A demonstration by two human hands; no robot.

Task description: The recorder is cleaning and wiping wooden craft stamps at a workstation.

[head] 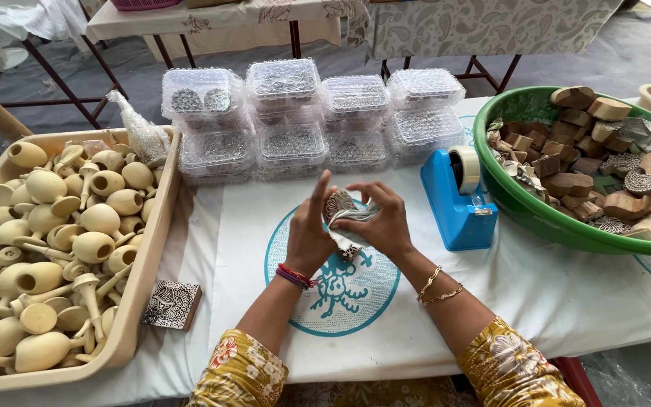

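My left hand [309,234] and my right hand [383,221] meet over the middle of the table. Between them they hold a carved wooden stamp block [338,202] partly wrapped in a piece of printed paper [352,218]. The carved round face shows at the top, between my left thumb and right fingers. The rest of the block is hidden by paper and fingers. Both wrists carry bangles, and the sleeves are yellow with flowers.
A blue tape dispenser [455,197] stands right of my hands. A green basin [521,207] of carved wooden blocks is at right. A tan tray [145,256] of wooden handles fills the left. One carved square block [172,304] lies by it. Several bubble-wrapped packs [288,113] are stacked behind.
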